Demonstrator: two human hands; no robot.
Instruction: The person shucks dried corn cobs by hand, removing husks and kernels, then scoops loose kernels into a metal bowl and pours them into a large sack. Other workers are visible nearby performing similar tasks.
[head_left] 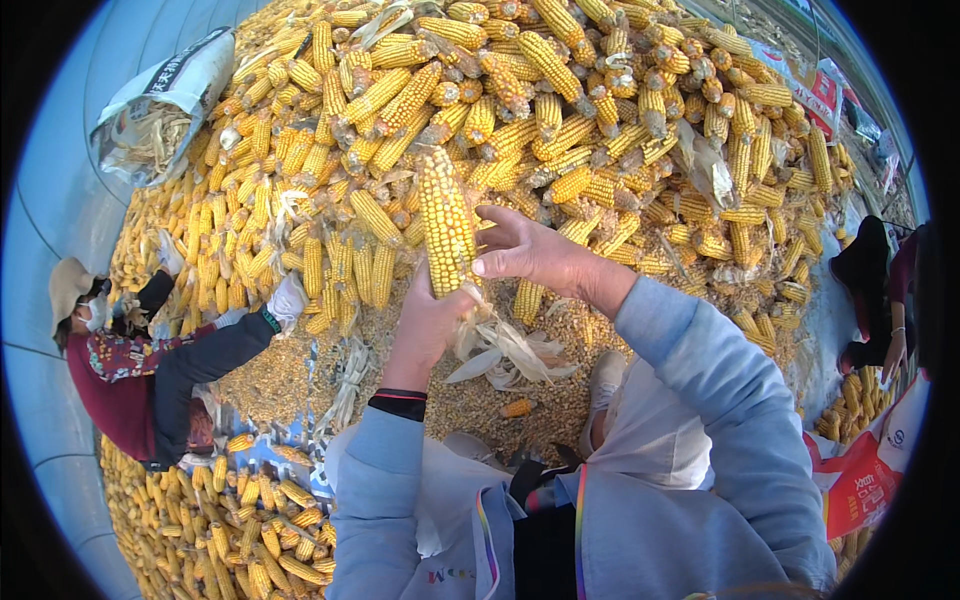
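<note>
My left hand [428,325] is closed round the lower end of a yellow ear of corn [446,220], which stands nearly upright in it. Pale dry husk [508,345] hangs below the ear beside that hand. My right hand [535,255] is at the ear's right side, its thumb and forefinger apart. The thumb tip is at the kernels; whether it presses on them I cannot tell. Its other fingers are partly hidden. Behind both hands rises a big heap of husked corn ears [560,120].
Loose kernels [280,370] cover the ground round my shoes. A person [140,370] in a hat and mask sits at the left; another person's hand [895,352] shows at the far right. A white sack of husks [165,110] stands upper left. More ears [220,540] lie lower left.
</note>
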